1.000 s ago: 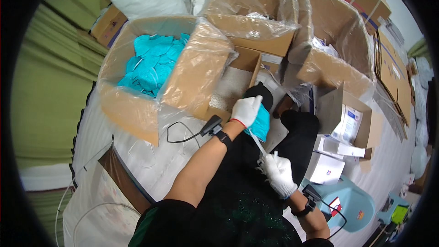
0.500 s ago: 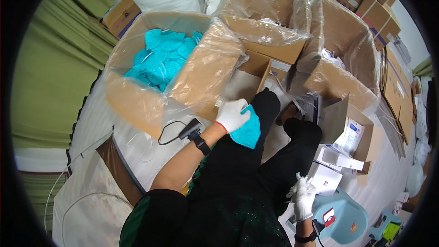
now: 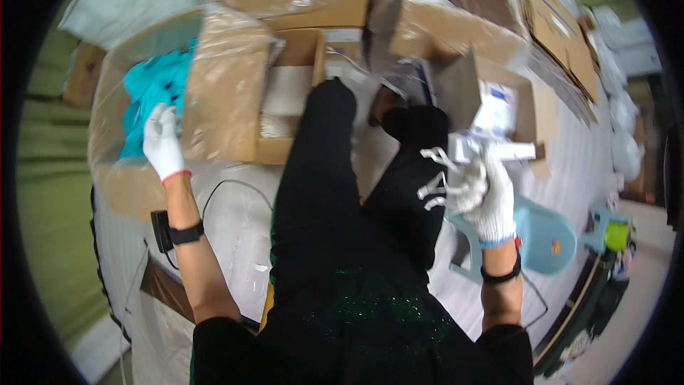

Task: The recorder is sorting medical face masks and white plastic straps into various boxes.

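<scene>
My left hand, in a white knit glove, reaches over the near side of a plastic-lined carton at the left. Its fingers stretch toward a heap of teal folded face masks, with no mask visible in its grasp. My right hand, also gloved, is closed at the right, beside my knee. Several thin white strips stick out from its fingers toward the left; blur hides exactly what they are. Just beyond that hand stands an open carton holding a white-and-blue packet, with a white box in front.
A smaller open carton stands between the mask carton and my legs. More plastic-lined cartons line the far side. A light-blue plastic stool is at the right. Cables run from straps on both my wrists.
My left hand has swung left from my lap to the mask carton, and the teal mask has left its grip. My right hand has risen forward with white strips. The view has shifted too.
</scene>
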A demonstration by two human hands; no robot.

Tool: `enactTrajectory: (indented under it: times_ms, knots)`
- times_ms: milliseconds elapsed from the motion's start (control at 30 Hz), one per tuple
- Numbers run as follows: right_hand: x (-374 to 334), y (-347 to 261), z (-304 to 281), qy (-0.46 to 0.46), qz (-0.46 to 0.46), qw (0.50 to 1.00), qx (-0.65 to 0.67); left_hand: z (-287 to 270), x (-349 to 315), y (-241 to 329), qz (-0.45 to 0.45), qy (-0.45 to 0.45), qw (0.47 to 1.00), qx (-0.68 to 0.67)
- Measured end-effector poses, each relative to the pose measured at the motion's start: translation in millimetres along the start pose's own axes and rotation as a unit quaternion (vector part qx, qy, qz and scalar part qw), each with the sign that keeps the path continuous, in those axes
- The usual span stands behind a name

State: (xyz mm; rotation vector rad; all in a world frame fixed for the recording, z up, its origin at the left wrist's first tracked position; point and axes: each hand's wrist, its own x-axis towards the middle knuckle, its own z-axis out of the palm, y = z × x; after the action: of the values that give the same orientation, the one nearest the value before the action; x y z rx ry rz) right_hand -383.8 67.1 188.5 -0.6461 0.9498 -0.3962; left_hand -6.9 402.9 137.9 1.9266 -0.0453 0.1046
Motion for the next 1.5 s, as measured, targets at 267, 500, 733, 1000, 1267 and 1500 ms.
enactTrajectory:
  times_ms: [267, 500, 733, 1000, 1267, 1500]
  knots:
    - [-6, -30, 16, -0.147, 0.024, 0.979, 0.142, 164, -159, 73, 0.22, -0.48, 0.844, -0.095]
    - [-4, -21, 14, -0.197, 0.036, 0.969, 0.142, 215, -200, 71, -0.178, -0.758, 0.583, -0.234]
    - [-1, -23, 4, -0.202, 0.052, 0.968, 0.137, 220, -215, 72, -0.306, -0.793, 0.455, -0.264]
    - [1, -24, -7, -0.163, 0.075, 0.971, 0.155, 215, -224, 98, -0.255, -0.778, 0.544, -0.183]
    - [23, -26, -45, -0.14, -0.016, 0.952, 0.272, 211, -225, 115, -0.184, -0.803, 0.55, -0.134]
    - [19, 9, 1, 0.04, -0.141, 0.984, -0.106, 203, -238, 109, 0.268, -0.744, 0.61, -0.053]
